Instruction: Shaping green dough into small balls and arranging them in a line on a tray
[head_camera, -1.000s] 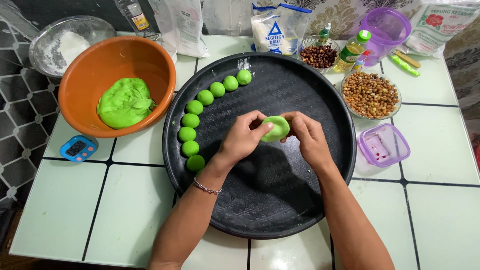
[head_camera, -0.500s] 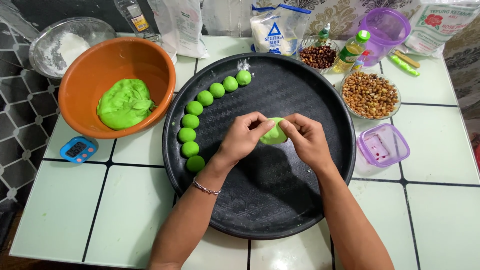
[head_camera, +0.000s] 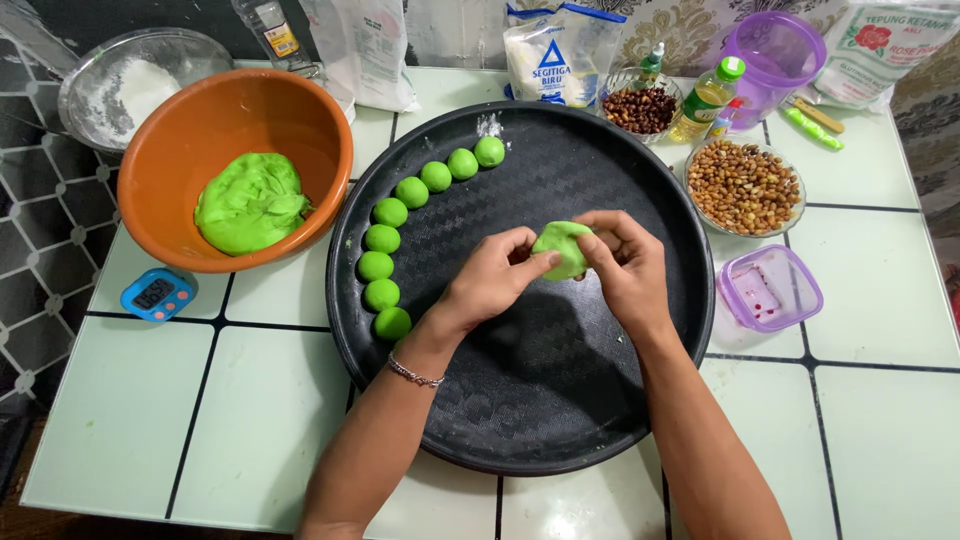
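- left hand (head_camera: 492, 280): fingertips pinch a flattened green dough piece (head_camera: 560, 246);
- right hand (head_camera: 625, 268): fingers pinch its other edge (above the round black tray (head_camera: 560, 400));
- curved row of green dough balls (head_camera: 392, 212) beside them.

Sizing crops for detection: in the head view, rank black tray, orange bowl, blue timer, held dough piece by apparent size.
1. black tray
2. orange bowl
3. blue timer and held dough piece: look alike; the dough sits nearer the camera, so unranked.
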